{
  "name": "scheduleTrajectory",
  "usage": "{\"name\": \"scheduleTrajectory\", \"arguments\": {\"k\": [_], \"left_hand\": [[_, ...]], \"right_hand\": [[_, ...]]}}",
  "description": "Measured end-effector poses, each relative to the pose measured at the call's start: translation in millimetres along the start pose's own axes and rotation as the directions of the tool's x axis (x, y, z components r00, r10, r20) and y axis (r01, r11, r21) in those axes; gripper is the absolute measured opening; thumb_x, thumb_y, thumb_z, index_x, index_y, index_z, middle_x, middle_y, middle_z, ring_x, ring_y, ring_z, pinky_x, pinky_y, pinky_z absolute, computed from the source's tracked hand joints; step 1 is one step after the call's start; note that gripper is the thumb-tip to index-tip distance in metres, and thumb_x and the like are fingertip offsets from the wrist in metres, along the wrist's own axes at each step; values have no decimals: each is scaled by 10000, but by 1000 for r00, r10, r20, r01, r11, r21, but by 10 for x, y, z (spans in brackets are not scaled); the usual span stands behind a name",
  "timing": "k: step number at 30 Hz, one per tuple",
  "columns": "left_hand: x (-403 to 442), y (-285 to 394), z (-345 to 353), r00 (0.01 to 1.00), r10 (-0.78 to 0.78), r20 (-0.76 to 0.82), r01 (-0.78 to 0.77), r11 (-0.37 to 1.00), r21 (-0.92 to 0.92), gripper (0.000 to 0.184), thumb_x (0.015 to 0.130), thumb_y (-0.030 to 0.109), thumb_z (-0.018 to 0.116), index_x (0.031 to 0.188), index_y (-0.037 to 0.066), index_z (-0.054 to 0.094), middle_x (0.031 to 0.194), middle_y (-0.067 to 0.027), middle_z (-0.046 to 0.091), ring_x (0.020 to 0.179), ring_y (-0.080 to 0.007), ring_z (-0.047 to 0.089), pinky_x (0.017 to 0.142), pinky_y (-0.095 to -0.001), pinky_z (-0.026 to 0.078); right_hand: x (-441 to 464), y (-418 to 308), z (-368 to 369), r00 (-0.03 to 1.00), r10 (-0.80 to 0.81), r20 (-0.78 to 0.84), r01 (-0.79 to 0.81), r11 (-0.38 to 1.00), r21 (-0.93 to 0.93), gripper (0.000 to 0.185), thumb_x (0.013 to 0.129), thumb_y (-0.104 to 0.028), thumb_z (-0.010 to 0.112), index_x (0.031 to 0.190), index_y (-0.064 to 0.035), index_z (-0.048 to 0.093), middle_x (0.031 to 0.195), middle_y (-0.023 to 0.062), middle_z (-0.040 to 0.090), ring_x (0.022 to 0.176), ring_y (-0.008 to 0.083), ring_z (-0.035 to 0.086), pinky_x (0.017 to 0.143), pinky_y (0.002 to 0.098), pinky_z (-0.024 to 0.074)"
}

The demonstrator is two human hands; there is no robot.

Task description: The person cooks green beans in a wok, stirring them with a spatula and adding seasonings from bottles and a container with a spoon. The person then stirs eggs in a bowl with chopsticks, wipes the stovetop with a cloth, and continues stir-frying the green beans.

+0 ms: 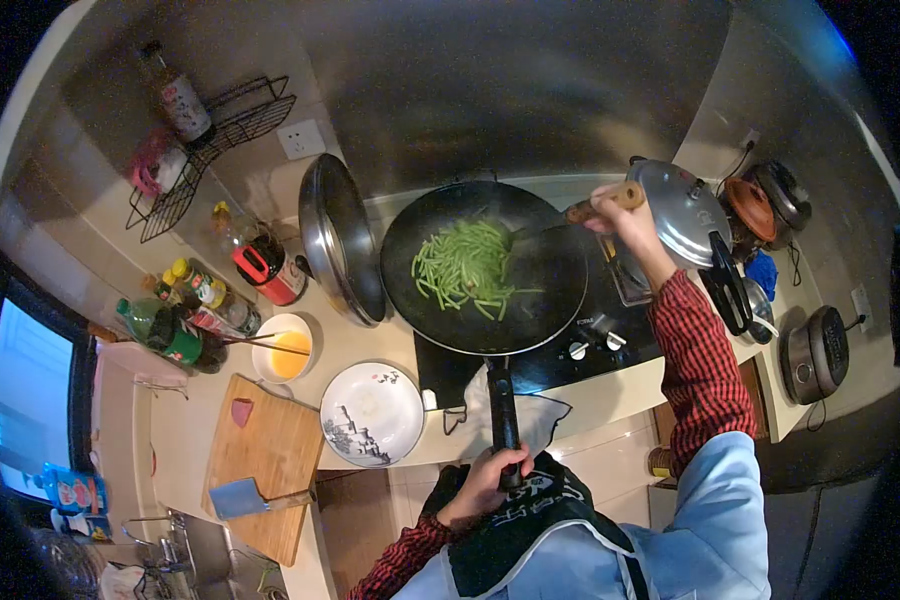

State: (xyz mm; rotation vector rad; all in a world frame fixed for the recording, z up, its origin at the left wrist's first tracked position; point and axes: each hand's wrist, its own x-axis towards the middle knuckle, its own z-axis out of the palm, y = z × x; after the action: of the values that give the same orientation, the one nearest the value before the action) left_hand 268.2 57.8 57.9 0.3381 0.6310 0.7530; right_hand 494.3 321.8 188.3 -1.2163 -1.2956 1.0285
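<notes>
My left hand [482, 487] is wrapped round the black handle [503, 410] of a large dark wok [548, 290] on the stove. In the wok lies a heap of cut green beans [462, 265], mostly left of its middle. With my right hand [620, 215] I grip the wooden handle of a spatula [580, 212] above the wok's right rim. Its dark blade reaches in toward the beans, and its tip is hard to make out among them.
Left of the wok a lid [342, 240] stands on edge. Nearby are a white plate [372, 440], a bowl of beaten egg with chopsticks [288, 358], and a cutting board [285, 450] bearing a cleaver [240, 498]. A pressure cooker [675, 205] stands at the right, bottles [175, 335] at the left.
</notes>
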Motion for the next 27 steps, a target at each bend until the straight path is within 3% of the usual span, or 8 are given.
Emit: {"name": "scheduleTrajectory", "arguments": {"k": [3,7,10,13,15,16,19,27], "left_hand": [[-47,26,50,1000,10,-8,-10,1000,11,179,780,229,493,825,56,484,659,-7,474,622,-83,418,565,-207,312],[-7,-22,0,1000,6,5,-6,1000,-5,170,777,215,491,825,52,482,661,-13,474,630,-87,423,573,-209,314],[-29,0,27,999,38,-5,-38,999,-4,169,775,203,492,823,41,478,662,-18,473,636,-90,426,582,-209,315],[-56,50,105,998,70,-3,-70,997,45,166,779,219,485,788,53,471,666,-16,464,623,-93,424,567,-209,327],[-59,62,108,997,80,-13,-78,994,79,171,785,240,477,754,71,466,670,-12,456,607,-94,419,548,-210,337],[-50,44,99,998,59,-13,-58,997,47,174,788,244,476,757,74,466,671,-9,454,609,-91,419,550,-209,335],[-21,29,57,1000,24,-5,-24,1000,8,169,786,227,482,794,58,472,668,-8,463,624,-88,422,572,-210,325],[-24,9,16,997,-73,-8,73,997,-8,186,790,219,484,842,40,481,671,-7,476,629,-83,420,586,-209,316]], "right_hand": [[-83,-343,-51,993,-91,80,97,993,-68,188,740,-80,570,893,18,522,759,81,579,573,154,594,509,241,497],[206,-534,-114,974,-149,169,217,817,-534,202,725,-140,597,859,4,555,747,65,599,577,121,567,542,256,469],[477,-196,93,947,-308,86,306,793,-527,195,708,-158,611,834,-13,572,740,61,606,620,120,569,580,267,462],[380,-87,454,935,-173,310,234,957,-171,145,726,-92,599,858,-34,587,797,49,607,736,123,568,670,256,456],[80,-263,579,806,-230,545,410,881,-235,155,713,-56,608,866,-37,587,817,55,603,753,141,568,689,259,453],[28,-340,588,592,-403,697,717,658,-229,176,692,-54,626,863,-40,586,830,73,599,765,175,574,697,272,453],[-412,-907,535,421,-347,838,786,601,-146,185,661,-31,616,843,-19,582,810,111,572,742,267,568,656,326,453],[-774,-1002,392,566,-213,797,704,627,-333,174,659,-55,610,828,-23,581,775,123,562,701,276,564,626,326,454]]}}
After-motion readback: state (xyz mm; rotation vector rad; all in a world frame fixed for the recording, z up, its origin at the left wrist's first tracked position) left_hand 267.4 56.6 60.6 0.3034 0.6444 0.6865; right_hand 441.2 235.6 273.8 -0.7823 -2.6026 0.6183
